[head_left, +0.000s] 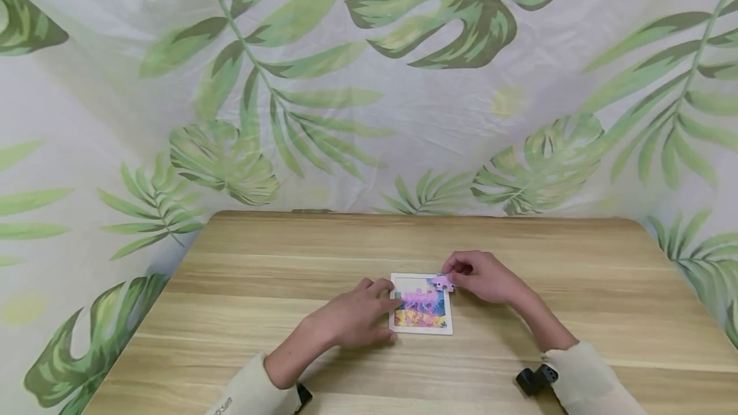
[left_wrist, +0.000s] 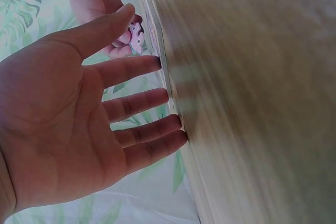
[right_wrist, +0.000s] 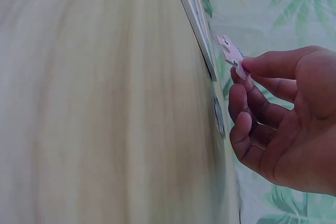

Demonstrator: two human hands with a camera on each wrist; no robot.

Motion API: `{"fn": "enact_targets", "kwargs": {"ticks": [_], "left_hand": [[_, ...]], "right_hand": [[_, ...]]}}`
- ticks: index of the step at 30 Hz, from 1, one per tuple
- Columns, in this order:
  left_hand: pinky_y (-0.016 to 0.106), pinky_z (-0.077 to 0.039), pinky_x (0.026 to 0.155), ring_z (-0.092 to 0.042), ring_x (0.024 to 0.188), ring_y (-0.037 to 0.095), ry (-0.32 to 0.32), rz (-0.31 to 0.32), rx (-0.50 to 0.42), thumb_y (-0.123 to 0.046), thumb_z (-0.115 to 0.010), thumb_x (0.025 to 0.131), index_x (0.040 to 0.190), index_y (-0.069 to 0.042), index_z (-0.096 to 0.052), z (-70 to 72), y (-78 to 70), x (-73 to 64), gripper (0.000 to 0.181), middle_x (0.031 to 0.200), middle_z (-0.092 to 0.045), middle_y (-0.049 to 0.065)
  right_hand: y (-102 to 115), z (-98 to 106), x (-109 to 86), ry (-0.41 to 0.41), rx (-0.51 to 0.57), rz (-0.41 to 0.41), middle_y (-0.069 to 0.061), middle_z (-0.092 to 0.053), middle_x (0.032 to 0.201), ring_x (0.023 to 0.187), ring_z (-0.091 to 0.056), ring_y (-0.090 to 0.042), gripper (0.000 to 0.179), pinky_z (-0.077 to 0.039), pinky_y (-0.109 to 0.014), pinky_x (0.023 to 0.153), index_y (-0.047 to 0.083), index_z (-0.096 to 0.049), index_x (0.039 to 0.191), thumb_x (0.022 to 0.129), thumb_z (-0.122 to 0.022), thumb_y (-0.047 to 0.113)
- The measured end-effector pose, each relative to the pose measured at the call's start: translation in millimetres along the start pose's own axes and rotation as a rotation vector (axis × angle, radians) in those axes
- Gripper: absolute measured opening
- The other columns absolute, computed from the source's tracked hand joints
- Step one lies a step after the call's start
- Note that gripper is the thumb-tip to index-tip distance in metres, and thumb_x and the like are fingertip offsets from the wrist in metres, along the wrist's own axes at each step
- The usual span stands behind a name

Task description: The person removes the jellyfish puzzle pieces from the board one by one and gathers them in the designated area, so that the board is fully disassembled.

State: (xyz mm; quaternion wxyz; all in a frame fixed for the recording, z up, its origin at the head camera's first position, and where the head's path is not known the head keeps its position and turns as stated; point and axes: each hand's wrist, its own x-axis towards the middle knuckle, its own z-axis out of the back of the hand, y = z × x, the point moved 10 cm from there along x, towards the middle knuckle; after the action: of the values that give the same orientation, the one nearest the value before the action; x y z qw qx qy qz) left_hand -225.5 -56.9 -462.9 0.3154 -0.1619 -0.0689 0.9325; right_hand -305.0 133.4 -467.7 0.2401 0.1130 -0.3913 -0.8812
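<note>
A small square jigsaw puzzle in a white frame [head_left: 423, 332] lies on the table, its picture pink, blue and yellow. Part of its upper area shows pale, bare backing. My left hand [head_left: 360, 314] rests at the frame's left side with fingers spread and fairly straight; in the left wrist view the fingertips [left_wrist: 163, 96] touch its edge. Between thumb and index finger, my right hand [head_left: 483, 277] pinches a pink puzzle piece [head_left: 442, 283] over the frame's upper right corner. That puzzle piece [right_wrist: 231, 56] is held tilted above the surface in the right wrist view.
The wood-grain table [head_left: 259, 287] extends around the puzzle. Behind it hangs a leaf-printed cloth [head_left: 357, 133]. Near the frame in the right wrist view, a small flat dark-edged thing [right_wrist: 219, 118] lies on the table, its kind unclear. Black devices [head_left: 536, 380] sit at the cuffs.
</note>
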Motion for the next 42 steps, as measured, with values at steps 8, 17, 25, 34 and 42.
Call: {"fn": "enact_targets", "kwargs": {"ticks": [8, 17, 25, 34, 42], "left_hand": [[0.049, -0.054, 0.113, -0.047, 0.150, 0.033, 0.004, 0.000, 0.009, -0.050, -0.070, 0.103, 0.157, -0.020, -0.058, 0.2, -0.5, -0.3, 0.063, 0.166, -0.046, 0.009], [0.048, -0.053, 0.115, -0.047, 0.150, 0.033, 0.002, 0.002, 0.012, -0.051, -0.070, 0.102, 0.157, -0.020, -0.058, -0.8, -0.9, -0.8, 0.064, 0.166, -0.046, 0.008], [0.048, -0.052, 0.116, -0.047, 0.150, 0.033, 0.004, 0.003, 0.016, -0.050, -0.070, 0.103, 0.157, -0.021, -0.058, 0.0, -1.3, -1.4, 0.063, 0.166, -0.047, 0.008], [0.048, -0.052, 0.117, -0.048, 0.149, 0.033, -0.001, 0.005, 0.008, -0.050, -0.071, 0.102, 0.156, -0.020, -0.058, 1.6, -1.6, -2.1, 0.063, 0.165, -0.047, 0.008], [0.048, -0.052, 0.117, -0.048, 0.149, 0.033, -0.003, 0.002, 0.012, -0.051, -0.071, 0.102, 0.156, -0.020, -0.058, 0.6, -1.7, -0.7, 0.064, 0.166, -0.047, 0.008]], "right_hand": [[-13, 13, -11.8, -0.018, -0.020, -0.031, 0.000, -0.071, 0.094, 0.088, -0.061, -0.013, 0.011, -0.052, -0.025, 0.078, 0.012, -0.076, 0.106, 0.103, -0.067, 0.008], [-27, 28, -28.4, -0.031, -0.024, -0.064, -0.001, -0.071, 0.097, 0.088, -0.060, -0.015, 0.009, -0.052, -0.025, 0.077, 0.011, -0.075, 0.107, 0.103, -0.067, 0.008], [-38, 39, -39.6, -0.039, -0.036, -0.093, -0.001, -0.072, 0.099, 0.089, -0.060, -0.015, 0.010, -0.052, -0.024, 0.077, 0.011, -0.075, 0.108, 0.103, -0.068, 0.007], [-47, 47, -36.9, -0.030, -0.036, -0.096, -0.003, -0.071, 0.097, 0.087, -0.059, -0.016, 0.010, -0.051, -0.024, 0.075, 0.007, -0.075, 0.108, 0.103, -0.066, 0.006], [-50, 51, -26.0, -0.011, -0.067, -0.078, -0.002, -0.070, 0.095, 0.086, -0.058, -0.014, 0.011, -0.049, -0.025, 0.074, 0.008, -0.075, 0.108, 0.103, -0.066, 0.006]]}}
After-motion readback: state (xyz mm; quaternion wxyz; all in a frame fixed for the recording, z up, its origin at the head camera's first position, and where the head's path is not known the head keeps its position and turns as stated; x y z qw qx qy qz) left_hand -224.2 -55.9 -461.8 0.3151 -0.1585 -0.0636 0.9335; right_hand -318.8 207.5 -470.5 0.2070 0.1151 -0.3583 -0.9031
